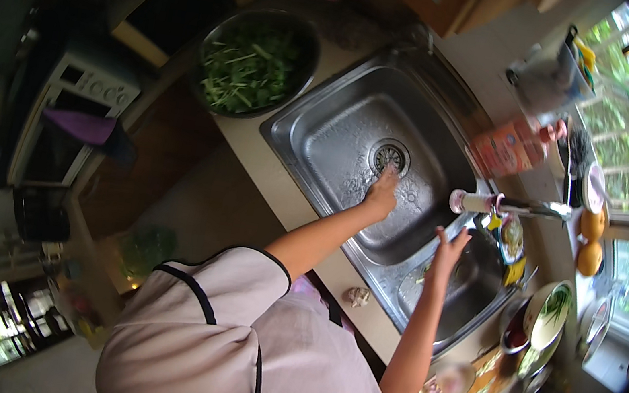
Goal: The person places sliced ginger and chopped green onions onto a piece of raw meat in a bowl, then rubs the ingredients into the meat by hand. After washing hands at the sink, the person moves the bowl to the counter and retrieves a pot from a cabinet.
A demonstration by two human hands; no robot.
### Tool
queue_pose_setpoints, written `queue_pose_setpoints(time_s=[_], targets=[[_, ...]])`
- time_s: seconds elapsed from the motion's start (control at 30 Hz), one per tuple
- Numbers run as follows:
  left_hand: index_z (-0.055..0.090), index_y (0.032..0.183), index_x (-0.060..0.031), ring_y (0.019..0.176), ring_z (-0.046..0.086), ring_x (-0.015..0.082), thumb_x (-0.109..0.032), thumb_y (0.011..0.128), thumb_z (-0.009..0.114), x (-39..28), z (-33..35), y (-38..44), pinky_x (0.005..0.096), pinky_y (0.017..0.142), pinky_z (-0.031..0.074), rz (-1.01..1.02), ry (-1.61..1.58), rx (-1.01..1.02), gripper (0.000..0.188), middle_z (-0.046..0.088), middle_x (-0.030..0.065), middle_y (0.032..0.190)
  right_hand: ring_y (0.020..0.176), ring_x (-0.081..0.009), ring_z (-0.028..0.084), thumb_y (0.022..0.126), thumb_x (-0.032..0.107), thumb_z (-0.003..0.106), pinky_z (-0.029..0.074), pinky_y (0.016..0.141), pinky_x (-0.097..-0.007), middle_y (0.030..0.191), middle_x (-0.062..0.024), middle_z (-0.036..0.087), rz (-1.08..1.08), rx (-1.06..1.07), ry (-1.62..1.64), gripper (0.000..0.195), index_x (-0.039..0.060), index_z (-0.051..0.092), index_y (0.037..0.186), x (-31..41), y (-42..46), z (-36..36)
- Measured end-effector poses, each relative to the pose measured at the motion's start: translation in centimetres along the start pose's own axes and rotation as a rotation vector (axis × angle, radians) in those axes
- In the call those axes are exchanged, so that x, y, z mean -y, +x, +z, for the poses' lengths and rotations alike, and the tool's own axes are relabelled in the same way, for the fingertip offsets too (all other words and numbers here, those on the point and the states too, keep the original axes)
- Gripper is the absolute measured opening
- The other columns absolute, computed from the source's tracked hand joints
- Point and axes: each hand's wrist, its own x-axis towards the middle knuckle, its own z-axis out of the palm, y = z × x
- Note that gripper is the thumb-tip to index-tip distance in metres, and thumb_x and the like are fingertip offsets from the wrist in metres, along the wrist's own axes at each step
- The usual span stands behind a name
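Note:
My left hand (383,193) reaches down into the large stainless steel sink basin (329,138), its fingertips at the drain strainer (389,157). Whether those fingers hold anything is hard to see. Water drops and small ripples cover the basin floor around the drain. My right hand (449,247) is over the divider between the large basin and the smaller basin (475,281), fingers apart and nothing visible in them. Just above it, the faucet (508,205) with a pink-rimmed spout end points over the sink.
A big bowl of leafy greens (252,65) stands left of the sink. A garlic bulb (357,296) lies on the front counter edge. Behind the sink are a pink pump bottle (514,147) and a yellow sponge (513,271). Bowls and a cutting board (487,378) crowd the right side.

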Motion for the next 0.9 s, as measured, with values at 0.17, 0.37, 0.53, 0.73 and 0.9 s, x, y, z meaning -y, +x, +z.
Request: queue_pose_setpoints(time_s=[0.17,0.37,0.53,0.73,0.9], targets=[[0.058,0.130,-0.0190,0.137,0.035,0.0348,-0.056,0.091,0.053,1.8,-2.3,-2.5,0.0614,0.109,0.020,-0.028,-1.690,0.393,0.054,0.048,0.0083,0.142,0.138,-0.0470,0.024,0.078,0.016,0.071,0.017,0.115,-0.0484,0.149,-0.0296,0.028,0.291,0.549,0.206,0.069,0.0013,0.043,0.140,2.7,-0.4,4.7],[0.076,0.084,-0.0126,0.138,0.037,0.0272,-0.012,0.076,0.063,6.7,-3.5,-11.2,0.0528,0.115,0.018,0.120,-0.067,-0.550,0.015,0.051,0.0126,0.139,0.147,-0.0365,-0.002,0.090,0.063,0.046,-0.009,0.107,-0.0663,0.159,-0.0174,0.005,0.233,0.768,-0.549,0.073,0.0195,0.035,0.148,7.1,-1.4,7.0],[0.067,0.097,-0.0068,0.111,0.055,0.0307,0.004,0.077,0.055,15.9,-5.3,-25.0,0.0429,0.100,0.039,-0.290,-0.483,-1.395,0.026,0.063,0.0099,0.109,0.146,-0.0352,0.007,0.095,0.057,0.042,-0.001,0.112,-0.0576,0.157,-0.0181,0.016,-0.203,0.372,-0.518,0.064,0.0137,0.045,0.141,9.1,-4.5,8.3],[0.050,0.111,0.0002,0.112,0.045,0.0369,-0.011,0.079,0.072,35.4,-1.4,-44.6,0.0455,0.096,0.036,-1.383,-0.061,-1.702,0.040,0.046,0.0182,0.118,0.136,-0.0328,0.032,0.093,0.026,0.061,0.024,0.112,-0.0421,0.147,-0.0179,0.039,-0.531,0.209,-0.262,0.042,0.0058,0.056,0.129,17.9,-10.6,12.3],[0.050,0.110,0.0017,0.105,0.051,0.0411,-0.025,0.081,0.075,48.3,4.4,-51.3,0.0459,0.090,0.042,-1.547,-0.215,-1.649,0.047,0.054,0.0213,0.109,0.126,-0.0299,0.046,0.088,0.007,0.065,0.034,0.106,-0.0380,0.135,-0.0143,0.051,-0.715,0.350,0.011,0.038,0.0031,0.056,0.124,27.5,-18.8,21.6]])
